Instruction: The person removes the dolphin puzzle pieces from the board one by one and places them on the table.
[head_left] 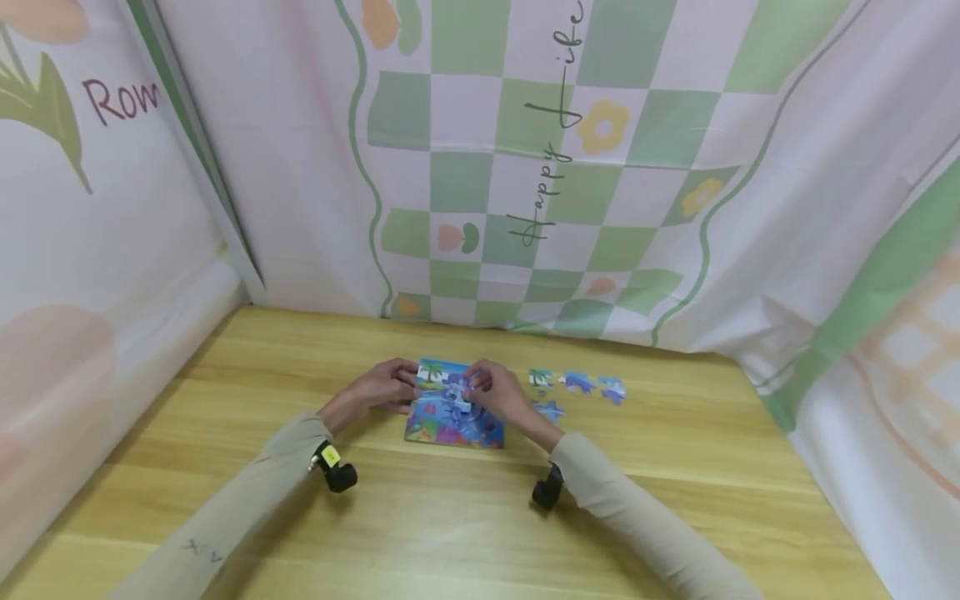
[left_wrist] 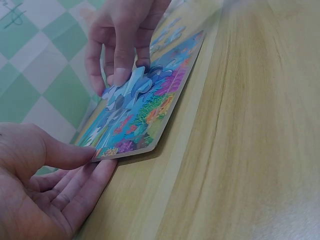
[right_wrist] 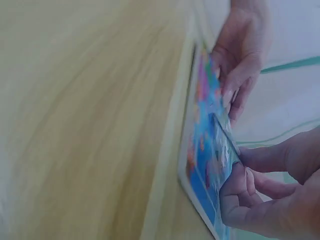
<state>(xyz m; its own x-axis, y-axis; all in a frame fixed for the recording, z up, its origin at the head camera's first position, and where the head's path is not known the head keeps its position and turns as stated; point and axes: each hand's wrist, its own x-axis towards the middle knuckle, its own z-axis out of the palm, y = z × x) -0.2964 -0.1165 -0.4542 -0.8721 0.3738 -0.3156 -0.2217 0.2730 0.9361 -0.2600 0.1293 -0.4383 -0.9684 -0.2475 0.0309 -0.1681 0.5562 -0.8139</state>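
A colourful jigsaw puzzle board [head_left: 423,431] with a sea scene lies on the table. My left hand [head_left: 381,388] holds its left edge, the thumb on top and the fingers against the side and underneath, as the left wrist view shows. Over the middle of the board, my right hand [head_left: 501,395] pinches a blue-and-white puzzle piece [left_wrist: 135,79] between thumb and fingers. That piece is tilted in the right wrist view, its lower edge close over the picture. The right fingers partly cover the board's upper right.
Several loose pieces lie right of the board: a palm-tree piece [head_left: 540,377], a purple-blue piece [head_left: 579,382], a light blue one [head_left: 612,390] and another blue one [head_left: 551,410]. A checked curtain [head_left: 525,183] hangs behind the wooden table [head_left: 450,517].
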